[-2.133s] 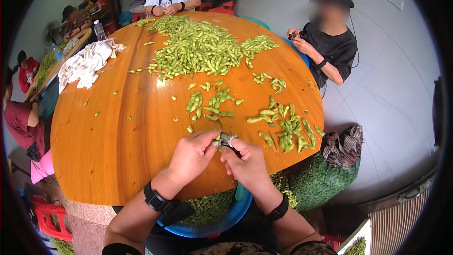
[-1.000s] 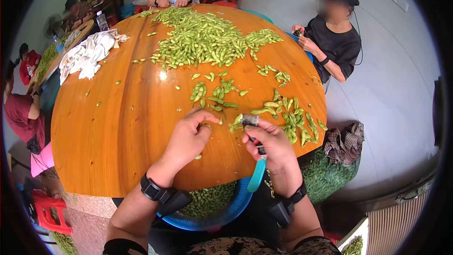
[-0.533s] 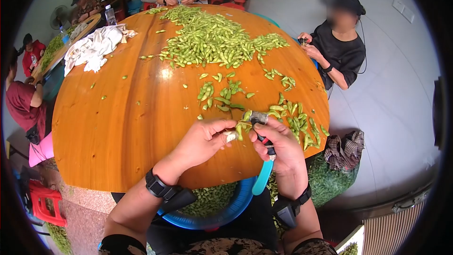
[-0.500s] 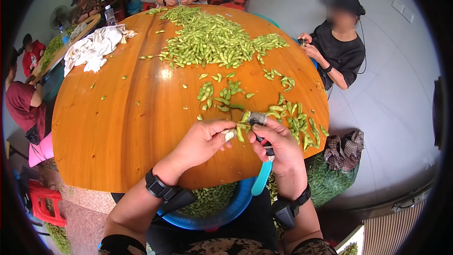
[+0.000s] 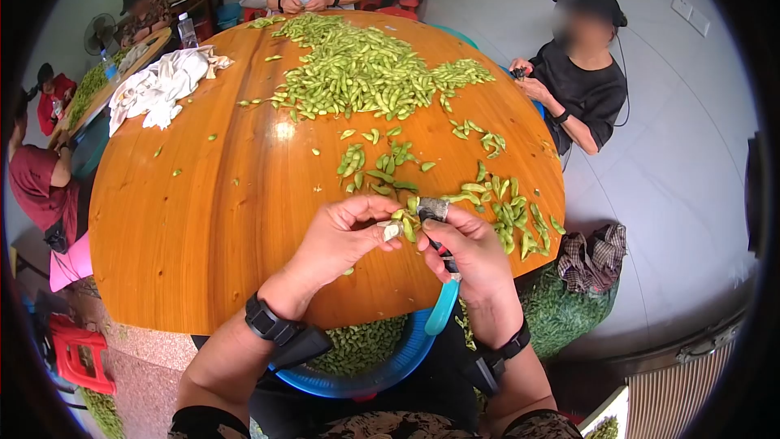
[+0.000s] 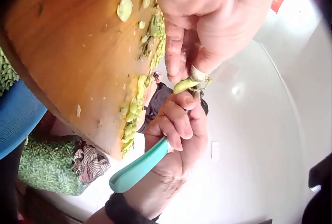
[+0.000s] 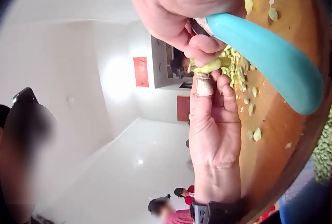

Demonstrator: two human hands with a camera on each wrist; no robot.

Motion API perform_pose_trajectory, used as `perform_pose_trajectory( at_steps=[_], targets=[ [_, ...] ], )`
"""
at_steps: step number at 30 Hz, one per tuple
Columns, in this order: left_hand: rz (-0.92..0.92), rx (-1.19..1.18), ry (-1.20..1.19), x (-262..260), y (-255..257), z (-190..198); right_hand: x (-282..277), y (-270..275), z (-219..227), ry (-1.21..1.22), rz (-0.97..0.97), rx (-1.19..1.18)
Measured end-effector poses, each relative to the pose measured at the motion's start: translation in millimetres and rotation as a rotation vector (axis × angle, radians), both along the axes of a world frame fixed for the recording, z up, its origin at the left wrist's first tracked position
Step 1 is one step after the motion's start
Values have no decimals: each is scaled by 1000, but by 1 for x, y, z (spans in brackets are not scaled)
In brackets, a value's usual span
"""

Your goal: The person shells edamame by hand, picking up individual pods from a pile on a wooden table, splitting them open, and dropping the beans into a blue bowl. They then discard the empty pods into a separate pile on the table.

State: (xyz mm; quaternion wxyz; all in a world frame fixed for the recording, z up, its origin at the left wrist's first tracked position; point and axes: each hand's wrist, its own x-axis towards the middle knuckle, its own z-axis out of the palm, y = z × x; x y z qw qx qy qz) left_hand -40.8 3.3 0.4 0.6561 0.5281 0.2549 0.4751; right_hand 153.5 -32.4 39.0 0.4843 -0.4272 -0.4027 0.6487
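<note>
Green edamame pods [image 5: 409,224] are bunched between the two hands over the table's near side. My left hand [image 5: 337,236] pinches at the pods with thumb and forefinger; its thumb is wrapped in whitish tape [image 7: 204,85]. My right hand [image 5: 479,264] grips a tool with a curved teal handle [image 5: 443,309] that sticks out below the palm; its working end is hidden by the fingers. Grey tape [image 5: 433,209] covers a fingertip of that hand. In the left wrist view, one pod [image 6: 183,86] lies between the left thumb and the right fingers.
A big pile of pods [image 5: 357,69] covers the far part of the round wooden table [image 5: 179,236], with smaller clusters [image 5: 512,215] at right. A blue basin [image 5: 406,370] of pods stands below the edge. White cloths [image 5: 162,85] lie at left. People sit around.
The hands worked together, parted as the right hand brought more pods into view, then met again with the left fingers at those pods. In the last half second both shifted slightly left.
</note>
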Motion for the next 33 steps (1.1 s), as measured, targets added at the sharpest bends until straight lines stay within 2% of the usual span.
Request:
perform_pose_trajectory(
  at_steps=[4,6,8,9,11,13,16,20,22,24,26,27,29,30,32,33],
  targets=[
    [47,25,172,-1,-1,-1,-4,-3,2,-161,-27,33],
    [87,39,261,0,-2,-1,-10,-8,3,-450,-197,206],
    [148,233,343,2,-3,-2,-13,-9,-1,-519,-160,266],
    [147,231,344,2,-3,-3,-14,-10,-3,-586,-124,325],
    [76,88,157,1,-1,-3,-14,-9,-12,-635,-109,395],
    [44,44,95,-1,1,-2,-16,-11,-16,-705,-83,499],
    [2,-38,7,-4,2,-4,-19,-17,-19,-784,-52,485],
    [-47,-159,0,-6,4,0,-18,-17,-23,-748,-47,524],
    [-18,-124,61,-4,3,2,-19,-19,-10,-673,-107,404],
    [12,-91,122,-2,1,0,-20,-18,-3,-622,-90,337],
    [72,62,288,1,0,-4,-21,-17,-3,-570,-76,268],
    [67,62,289,3,-2,-5,-21,-16,-6,-550,-51,266],
    [139,346,406,6,-5,-5,-20,-14,-10,-529,-28,265],
    [137,345,407,6,-7,-2,-20,-13,-11,-515,-5,251],
    [236,559,693,5,-9,5,-20,-13,-14,-499,19,235],
    [234,557,694,6,-9,3,-20,-12,-15,-487,18,217]
  ],
)
